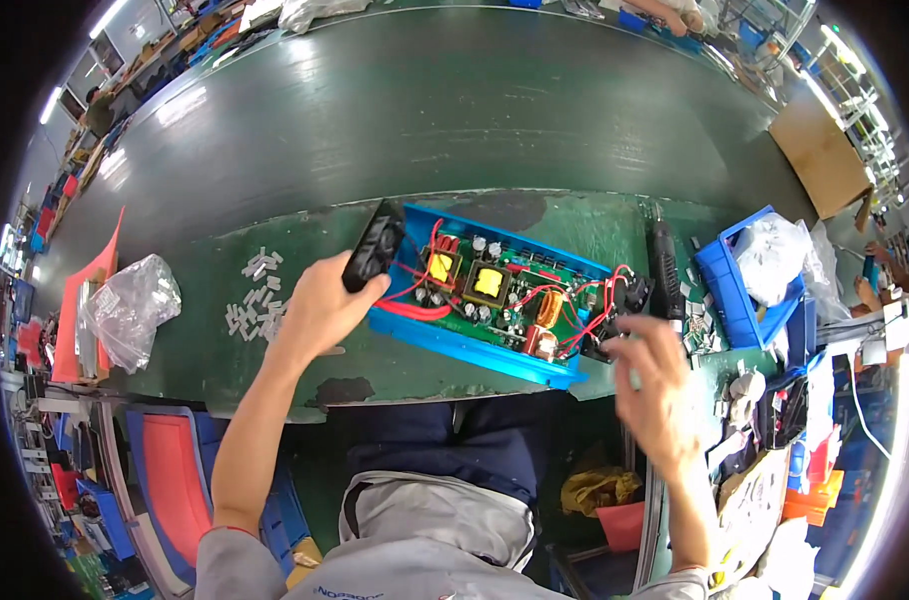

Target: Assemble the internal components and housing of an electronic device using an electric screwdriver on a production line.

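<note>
The casing (455, 350) is smooth, satin-looking blue metal, the end panel (375, 245) black plastic; the green counter (215, 375) is scuffed, worn at its near edge; by its left edge, a crinkled, glossy plastic bag (135, 315); by its right, a smooth plastic bin (725, 285)

Dark lettering (350, 594) on grey shirt (415, 568)

A circuit board (515, 297) sits in a casing (455, 349) on the bench (205, 365); a plastic bag (135, 312) lies to its left, a screwdriver (664, 265), then a bin (724, 283), to its right.
</note>
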Action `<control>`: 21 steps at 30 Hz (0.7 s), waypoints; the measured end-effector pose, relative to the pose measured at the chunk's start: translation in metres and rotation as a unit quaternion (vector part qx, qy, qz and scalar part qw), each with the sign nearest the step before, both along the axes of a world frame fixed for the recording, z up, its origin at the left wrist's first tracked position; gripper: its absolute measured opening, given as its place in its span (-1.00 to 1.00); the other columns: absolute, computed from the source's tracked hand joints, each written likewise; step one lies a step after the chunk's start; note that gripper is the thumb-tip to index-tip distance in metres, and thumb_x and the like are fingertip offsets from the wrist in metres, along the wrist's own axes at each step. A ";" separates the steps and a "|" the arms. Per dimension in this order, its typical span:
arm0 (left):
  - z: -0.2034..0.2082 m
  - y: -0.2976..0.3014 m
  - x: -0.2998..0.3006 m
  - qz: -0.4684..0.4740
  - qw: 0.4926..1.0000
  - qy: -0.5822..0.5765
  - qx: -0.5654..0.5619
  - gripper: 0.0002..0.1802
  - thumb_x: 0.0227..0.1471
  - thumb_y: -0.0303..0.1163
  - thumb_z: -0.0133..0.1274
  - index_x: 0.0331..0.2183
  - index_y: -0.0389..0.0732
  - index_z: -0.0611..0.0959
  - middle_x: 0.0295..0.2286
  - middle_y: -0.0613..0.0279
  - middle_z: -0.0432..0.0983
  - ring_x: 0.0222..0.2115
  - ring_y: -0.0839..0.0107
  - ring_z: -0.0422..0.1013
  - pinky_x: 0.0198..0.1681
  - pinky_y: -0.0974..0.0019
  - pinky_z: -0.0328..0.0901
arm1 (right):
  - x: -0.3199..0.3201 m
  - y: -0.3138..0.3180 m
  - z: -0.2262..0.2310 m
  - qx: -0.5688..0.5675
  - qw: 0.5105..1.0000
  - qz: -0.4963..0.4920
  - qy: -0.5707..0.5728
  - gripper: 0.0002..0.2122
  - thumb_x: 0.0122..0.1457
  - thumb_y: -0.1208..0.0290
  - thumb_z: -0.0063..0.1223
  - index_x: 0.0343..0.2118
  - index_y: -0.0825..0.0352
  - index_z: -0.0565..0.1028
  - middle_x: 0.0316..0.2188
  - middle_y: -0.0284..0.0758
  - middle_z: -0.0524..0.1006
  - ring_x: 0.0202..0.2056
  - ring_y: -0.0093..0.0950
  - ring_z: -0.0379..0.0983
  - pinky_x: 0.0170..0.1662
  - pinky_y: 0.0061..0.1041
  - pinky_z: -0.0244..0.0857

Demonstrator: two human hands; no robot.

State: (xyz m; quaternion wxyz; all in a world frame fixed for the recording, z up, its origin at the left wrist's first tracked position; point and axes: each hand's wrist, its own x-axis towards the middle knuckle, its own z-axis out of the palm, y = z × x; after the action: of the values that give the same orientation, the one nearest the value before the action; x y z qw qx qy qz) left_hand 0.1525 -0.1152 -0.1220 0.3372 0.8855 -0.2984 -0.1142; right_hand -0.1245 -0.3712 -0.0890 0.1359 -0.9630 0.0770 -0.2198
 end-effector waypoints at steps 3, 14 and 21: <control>-0.003 0.010 -0.014 0.037 0.993 0.103 -0.036 -0.62 0.06 -0.17 0.21 -0.44 -0.35 0.56 -0.70 0.23 0.39 -0.66 0.39 0.31 -0.49 0.19 0.23 | -0.002 0.026 -0.024 0.072 0.996 0.047 0.005 -0.71 -0.04 0.62 0.30 -0.21 0.30 0.54 -0.22 -0.23 0.50 -0.22 -0.20 0.45 -0.17 -0.28 0.39; -0.001 -0.003 -0.019 0.051 0.992 0.100 -0.060 -0.46 0.24 0.04 0.03 -0.27 -0.34 0.59 -0.51 0.28 0.45 -0.41 0.51 0.28 -0.29 0.32 0.25 | 0.017 0.024 -0.050 0.078 0.995 0.059 0.010 -0.66 -0.08 0.66 0.30 -0.18 0.29 0.60 -0.32 -0.32 0.48 -0.30 -0.31 0.42 -0.24 -0.33 0.35; -0.005 0.013 -0.031 -0.062 0.983 -0.169 -0.031 -0.39 -0.02 -0.40 0.22 0.10 -0.25 0.47 -0.17 0.00 0.46 -0.21 0.01 0.47 -0.14 0.14 0.38 | 0.020 -0.001 -0.045 0.089 0.985 0.145 0.024 -0.57 -0.21 0.71 0.28 -0.17 0.29 0.63 -0.33 -0.36 0.51 -0.28 -0.34 0.46 -0.21 -0.35 0.38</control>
State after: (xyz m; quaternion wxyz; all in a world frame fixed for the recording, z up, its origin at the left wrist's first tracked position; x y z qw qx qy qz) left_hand 0.1214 -0.1026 -0.1274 0.3016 0.8608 -0.4092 0.0254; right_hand -0.1040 -0.3724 -0.1342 0.2493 -0.9531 -0.0408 -0.1668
